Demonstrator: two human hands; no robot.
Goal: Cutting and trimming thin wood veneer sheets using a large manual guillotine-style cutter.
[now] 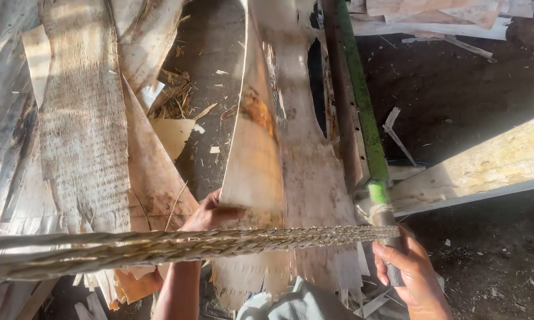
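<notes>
The veneer sheet (261, 160), pale with an orange-brown stain, stands near the middle of the view, curling as it runs up and away from the person.

At the far left, more thin wood sheets (83, 136) lie overlapped in a loose pile, their grain running lengthwise. A twisted rope (178, 243) stretches across the lower part of the view from the left edge to the right, passing in front of the sheets.

The left hand (210, 213) is closed on the lower left edge of the veneer sheet, thumb on top and fingers beneath, apparently to keep the floppy strip steady and flat. Just right of it a second, wider strip (314, 178) lies partly under the first.

Further right, a long green bar (362, 101) runs along a wooden frame, ending in a handle (385, 219) where the rope is wound. The right hand (412, 269) is clenched around that handle, fingers wrapped fully about it, seemingly to work the bar. A pale plank (492, 163) and dark ground littered with scraps lie beyond.
</notes>
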